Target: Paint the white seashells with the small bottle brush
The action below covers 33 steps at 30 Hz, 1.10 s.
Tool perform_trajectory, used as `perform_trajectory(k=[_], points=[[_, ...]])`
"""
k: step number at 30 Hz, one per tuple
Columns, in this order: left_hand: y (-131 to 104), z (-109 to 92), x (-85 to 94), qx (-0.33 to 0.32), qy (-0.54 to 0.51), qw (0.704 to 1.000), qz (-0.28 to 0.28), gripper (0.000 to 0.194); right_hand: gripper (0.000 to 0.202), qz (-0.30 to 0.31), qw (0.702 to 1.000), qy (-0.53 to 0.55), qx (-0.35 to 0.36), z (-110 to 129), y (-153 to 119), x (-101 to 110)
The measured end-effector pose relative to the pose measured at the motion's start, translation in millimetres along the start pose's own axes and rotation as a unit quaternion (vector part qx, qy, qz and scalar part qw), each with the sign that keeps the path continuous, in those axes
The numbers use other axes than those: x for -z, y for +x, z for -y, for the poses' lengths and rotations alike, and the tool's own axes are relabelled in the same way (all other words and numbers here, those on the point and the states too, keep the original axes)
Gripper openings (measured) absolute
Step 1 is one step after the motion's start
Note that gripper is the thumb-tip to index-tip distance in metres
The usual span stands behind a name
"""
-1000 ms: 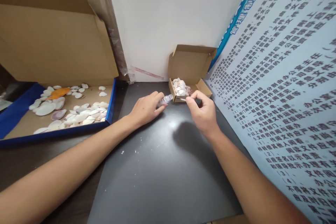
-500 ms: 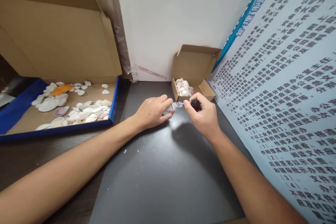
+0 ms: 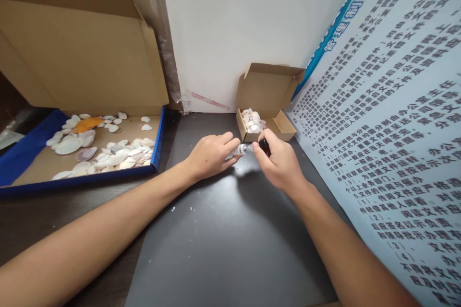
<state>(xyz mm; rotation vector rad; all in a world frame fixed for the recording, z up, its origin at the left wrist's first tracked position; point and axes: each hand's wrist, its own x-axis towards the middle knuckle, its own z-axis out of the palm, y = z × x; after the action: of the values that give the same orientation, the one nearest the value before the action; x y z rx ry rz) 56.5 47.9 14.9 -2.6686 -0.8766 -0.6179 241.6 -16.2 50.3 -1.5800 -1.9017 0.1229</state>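
Observation:
My left hand (image 3: 216, 157) is closed around one end of a small clear bottle (image 3: 246, 148) with dark lettering on it, held sideways above the dark grey board. At the other end, my right hand (image 3: 279, 159) pinches with thumb and forefinger, and a black cap (image 3: 265, 147) shows within its grip. My fingers hide both ends of the bottle, so I cannot tell whether the cap is attached. Just behind the hands stands a small open cardboard box (image 3: 284, 126) with white shells (image 3: 252, 121) in it.
To the left, a large open blue-edged box (image 3: 157, 146) holds many shells (image 3: 126, 154) and an orange piece (image 3: 87, 124). Small white bits are scattered on the grey board (image 3: 216, 249). A white panel (image 3: 223, 33) rises behind, and a printed sheet (image 3: 389, 120) stands along the right.
The bottle's dark lettering now shows more plainly between my hands. My right hand and the black cap have shifted slightly towards my left hand. The whole view has moved a little.

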Motion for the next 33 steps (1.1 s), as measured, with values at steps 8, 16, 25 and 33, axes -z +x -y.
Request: perform_trajectory(k=[8,16,25,33], points=[[0.1,3.6,-1.3,-0.003,0.014,1.0,-0.004,0.023,0.022,0.055,0.998,0.017,-0.012,-2.0,-1.0,2.9],[0.3,4.2,-1.8,-0.018,0.045,0.998,-0.033,0.021,0.033,0.045,0.999,-0.013,-0.001,-2.4,-1.7,2.1],[0.8,3.3,-0.5,-0.021,0.046,0.998,-0.03,0.022,0.033,0.033,0.999,-0.026,0.0,-1.5,-1.3,0.9],[1.3,5.0,-2.4,0.002,0.038,0.999,-0.003,0.014,0.035,-0.01,0.998,-0.052,-0.038,-4.1,-0.3,2.0]])
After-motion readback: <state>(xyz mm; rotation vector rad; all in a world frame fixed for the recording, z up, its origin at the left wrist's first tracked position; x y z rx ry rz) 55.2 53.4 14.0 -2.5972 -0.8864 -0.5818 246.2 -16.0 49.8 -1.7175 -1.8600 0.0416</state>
